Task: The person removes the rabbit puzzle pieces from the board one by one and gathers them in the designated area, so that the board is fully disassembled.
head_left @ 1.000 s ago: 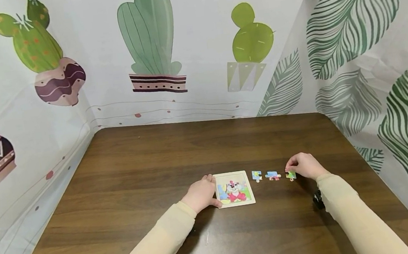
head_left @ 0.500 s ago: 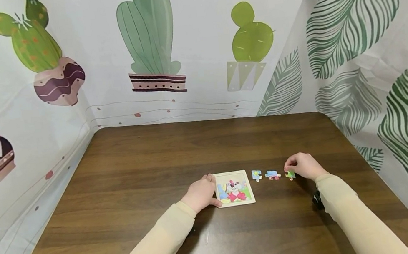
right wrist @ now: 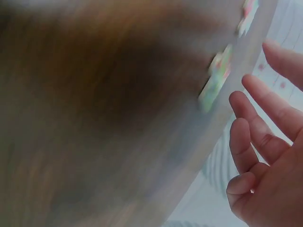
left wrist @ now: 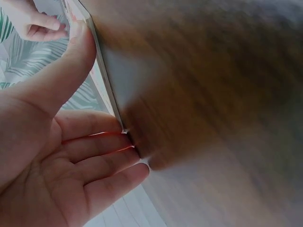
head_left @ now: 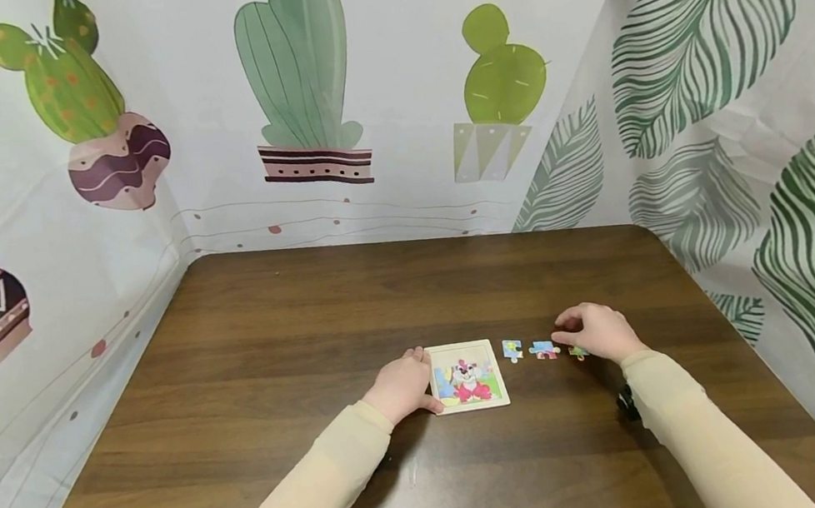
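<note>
A small square puzzle tray (head_left: 494, 361) lies on the table, with a pink and white cartoon animal pieced together across its lower part. My left hand (head_left: 403, 387) rests along the tray's left edge. In the left wrist view the thumb (left wrist: 81, 45) lies on the frame and the fingers stretch out at its corner. Three puzzle pieces lie in a row right of the tray: a blue-yellow one (head_left: 512, 349), a blue-pink one (head_left: 542, 349) and a green one (head_left: 576, 352). Above the green piece, partly hiding it, my right hand (head_left: 601, 331) hovers with thumb and fingers apart, holding nothing.
The dark wood table (head_left: 294, 317) stretches around the tray on all sides. Behind it hangs a white cloth (head_left: 403, 78) printed with cacti and leaves. A black wrist device (head_left: 627, 402) shows below the right sleeve.
My right hand has let go of the green puzzle piece and shifted left, its fingers spreading toward the middle piece. The left hand and the tray have stayed in place.
</note>
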`<state>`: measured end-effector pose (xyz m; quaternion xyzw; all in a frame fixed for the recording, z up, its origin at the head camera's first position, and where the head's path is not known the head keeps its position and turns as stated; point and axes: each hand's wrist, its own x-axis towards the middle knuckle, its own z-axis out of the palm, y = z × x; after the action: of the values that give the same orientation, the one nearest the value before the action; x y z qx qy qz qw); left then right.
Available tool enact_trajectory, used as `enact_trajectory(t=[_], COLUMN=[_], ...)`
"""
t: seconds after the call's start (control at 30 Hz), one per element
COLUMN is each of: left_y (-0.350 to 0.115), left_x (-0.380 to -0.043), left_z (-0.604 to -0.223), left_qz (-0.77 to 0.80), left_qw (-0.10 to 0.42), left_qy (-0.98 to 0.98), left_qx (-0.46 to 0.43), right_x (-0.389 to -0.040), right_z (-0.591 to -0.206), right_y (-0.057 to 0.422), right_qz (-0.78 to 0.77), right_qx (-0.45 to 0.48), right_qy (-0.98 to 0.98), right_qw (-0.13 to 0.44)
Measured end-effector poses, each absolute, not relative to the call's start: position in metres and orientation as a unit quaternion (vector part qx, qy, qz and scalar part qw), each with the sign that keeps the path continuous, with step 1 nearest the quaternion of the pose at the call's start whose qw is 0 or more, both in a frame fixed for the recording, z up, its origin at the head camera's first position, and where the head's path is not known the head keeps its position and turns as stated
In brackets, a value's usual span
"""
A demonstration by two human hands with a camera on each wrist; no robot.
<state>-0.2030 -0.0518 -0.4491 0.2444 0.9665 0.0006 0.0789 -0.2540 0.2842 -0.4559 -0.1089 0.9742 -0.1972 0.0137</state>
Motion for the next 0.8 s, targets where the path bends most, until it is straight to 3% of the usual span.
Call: enact_trajectory(t=[0.8], left_y=[-0.047], left_x=[-0.204], left_z=[-0.447], left_qz=[-0.012], left_qw=[0.094], left_qy=[0.969], left_qx=[0.229], right_x=[-0.245], right_z=[-0.452], right_y=[0.192], right_qz=[-0.235], right_qx=[-0.146], right_qy=[0.960], right_qw=[0.037])
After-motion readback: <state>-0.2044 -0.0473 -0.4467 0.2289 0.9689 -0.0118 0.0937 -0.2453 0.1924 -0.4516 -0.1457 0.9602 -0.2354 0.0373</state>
